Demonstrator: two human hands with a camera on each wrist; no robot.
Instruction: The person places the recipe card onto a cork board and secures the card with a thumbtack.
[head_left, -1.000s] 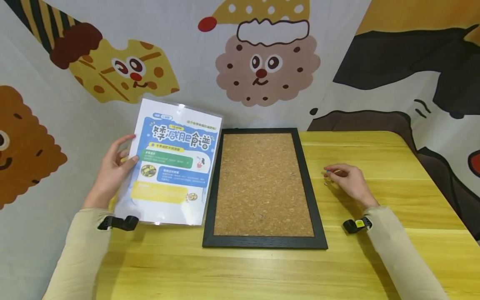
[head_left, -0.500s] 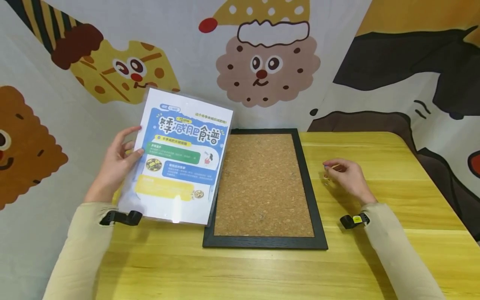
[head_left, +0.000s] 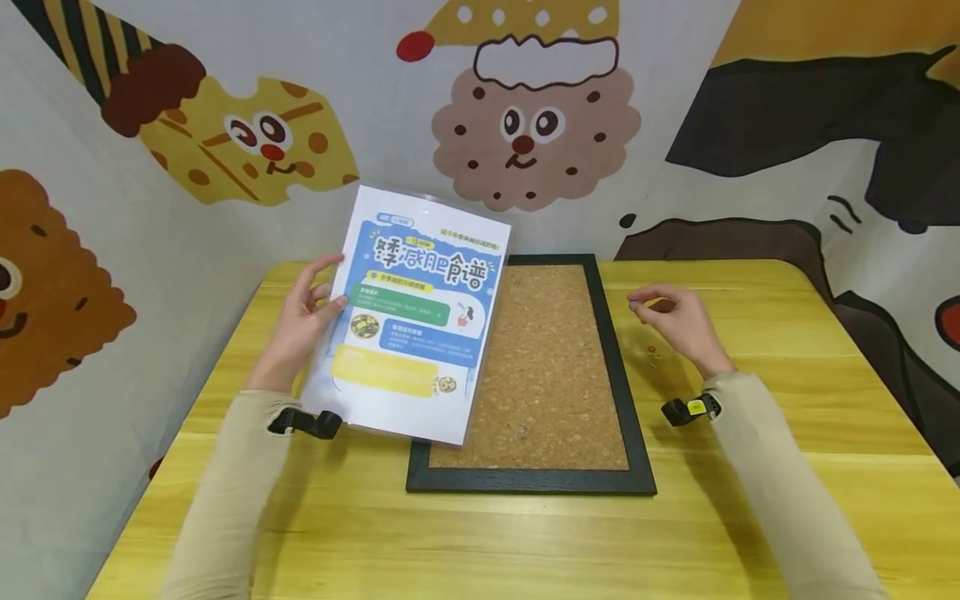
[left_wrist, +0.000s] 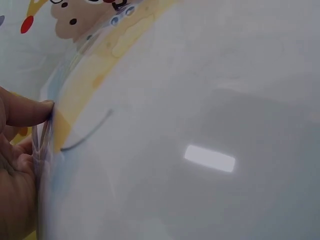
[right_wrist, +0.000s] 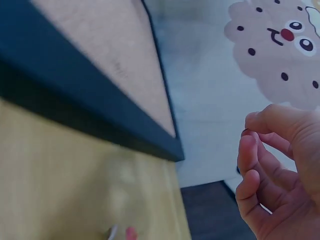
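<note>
My left hand (head_left: pixel 298 329) grips the left edge of a laminated poster (head_left: pixel 405 379) with a blue heading and green and yellow blocks, thumb on the printed face. The sheet is tilted and overlaps the left part of a black-framed cork board (head_left: pixel 558 375) in the head view. In the left wrist view the sheet (left_wrist: pixel 200 120) fills most of the picture, with the thumb (left_wrist: pixel 30 110) at its edge. To the right of the board, my right hand (head_left: pixel 678 325) pinches a tiny bluish push pin (head_left: pixel 633 302) between thumb and forefinger; the fingers mostly hide it.
Several small push pins (head_left: pixel 653 355) lie on the wooden table (head_left: pixel 765 350) below the right hand. Small marks show on the cork. Behind the table hangs a cartoon-printed cloth (head_left: pixel 390 108). A black wrist camera (head_left: pixel 315 423) sits on each wrist.
The left hand has carried the poster rightward, so it now covers part of the board. The right hand, with the pin, has risen off the pins on the table and shifted left.
</note>
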